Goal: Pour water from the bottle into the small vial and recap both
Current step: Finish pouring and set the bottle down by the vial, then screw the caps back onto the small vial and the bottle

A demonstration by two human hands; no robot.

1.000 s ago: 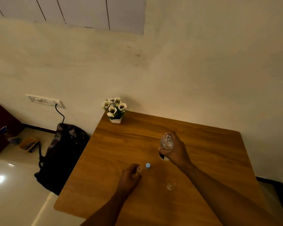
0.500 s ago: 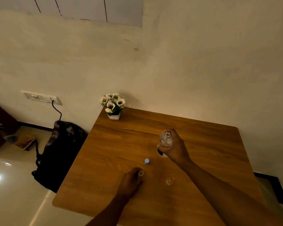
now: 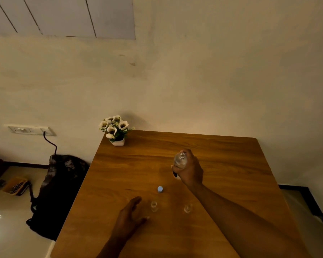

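My right hand (image 3: 191, 171) grips a clear, uncapped bottle (image 3: 180, 161), held upright just above the wooden table (image 3: 222, 164). A small clear vial (image 3: 154, 206) stands open on the table, nearer to me. My left hand (image 3: 131, 216) lies just left of the vial with fingers spread, not touching it. A small blue cap (image 3: 160, 189) rests on the table between the vial and the bottle. Another small clear piece (image 3: 188, 208), probably the other cap, sits to the right of the vial beside my right forearm.
A white pot of artificial flowers (image 3: 116, 130) stands at the table's far left corner. A dark backpack (image 3: 58, 192) leans on the floor left of the table, below a wall socket (image 3: 31, 130) with a cable. The wall runs along the table's far edge.
My left hand has let go of the vial and pulled back to the left, leaving it standing. My right hand keeps the bottle in about the same place.
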